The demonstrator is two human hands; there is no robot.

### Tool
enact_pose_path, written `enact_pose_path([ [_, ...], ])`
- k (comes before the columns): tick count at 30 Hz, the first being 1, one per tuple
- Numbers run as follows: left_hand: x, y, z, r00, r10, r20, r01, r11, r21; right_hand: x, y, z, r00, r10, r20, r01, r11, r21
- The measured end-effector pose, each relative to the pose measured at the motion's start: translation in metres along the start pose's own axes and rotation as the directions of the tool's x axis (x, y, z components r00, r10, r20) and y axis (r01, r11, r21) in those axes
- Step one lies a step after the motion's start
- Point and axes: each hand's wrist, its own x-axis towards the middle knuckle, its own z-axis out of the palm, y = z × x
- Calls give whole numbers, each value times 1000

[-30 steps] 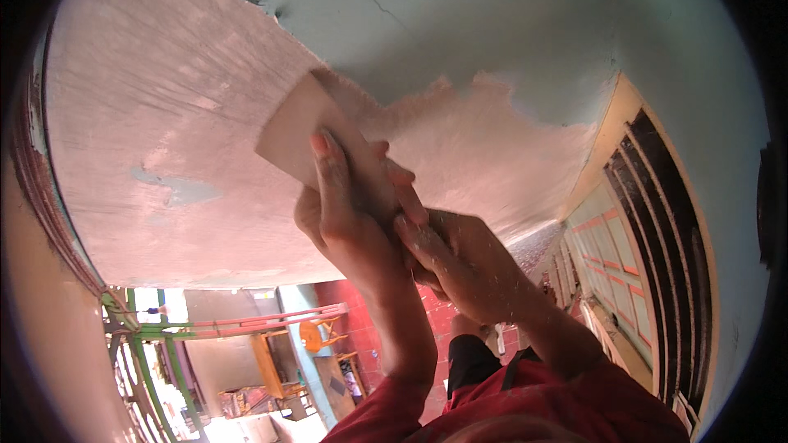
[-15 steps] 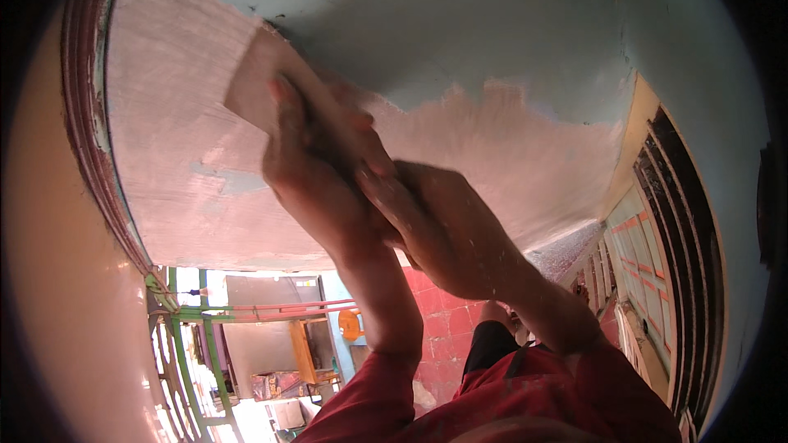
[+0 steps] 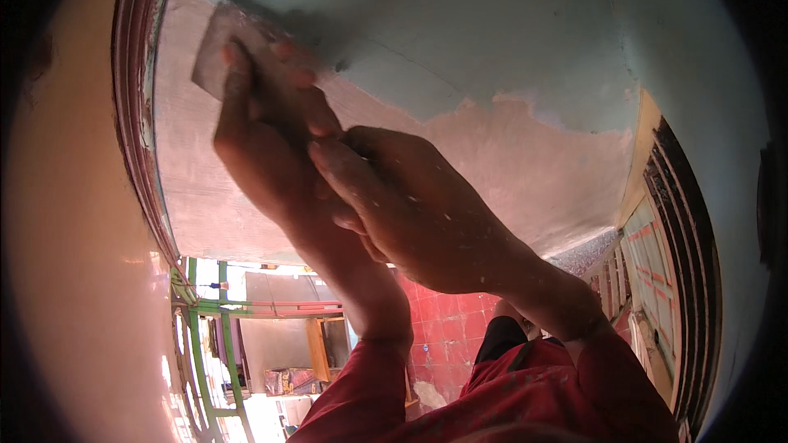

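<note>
A broad, flat putty knife point(image 3: 212, 56) is pressed against a wall, its far edge at the border between fresh pinkish putty point(image 3: 525, 168) and bare blue-green paint point(image 3: 476, 25). My left hand point(image 3: 267, 164) is closed on the blade, thumb and fingers laid along its face. Just behind it, to the right, my right hand point(image 3: 419, 205) is wrapped around what looks like the handle end, which the fingers mostly hide. Pale specks dot the back of the right hand.
A dark red moulded frame point(image 3: 135, 98) borders the surface on the left. Slatted vents point(image 3: 677, 254) and a window lie to the right. Below are green bars point(image 3: 197, 353), red floor tiles point(image 3: 447, 320) and a wooden cabinet point(image 3: 318, 349).
Both hands and the putty knife have moved up and to the left, toward the frame. The view has shifted slightly, and both hands still hold the tool.
</note>
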Motion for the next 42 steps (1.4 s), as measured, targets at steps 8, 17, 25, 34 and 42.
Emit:
enact_pose_path([
  [8,-15,-4,1,999,12,-50,-5,990,144,-11,-9,-3,992,117,48,-118,993,27],
  [17,-8,2,-10,998,26,-52,-12,969,247,-13,-8,4,989,130,67,-138,983,124],
  [25,15,22,4,996,88,26,-90,989,117,22,-4,9,884,-462,75,459,824,-332],
  [34,-7,-8,-17,1000,14,-25,-10,985,169,-1,5,6,975,-221,7,219,959,-178],
  [42,9,6,-13,997,54,52,-61,987,148,13,-10,9,963,-269,11,266,945,-188],
])
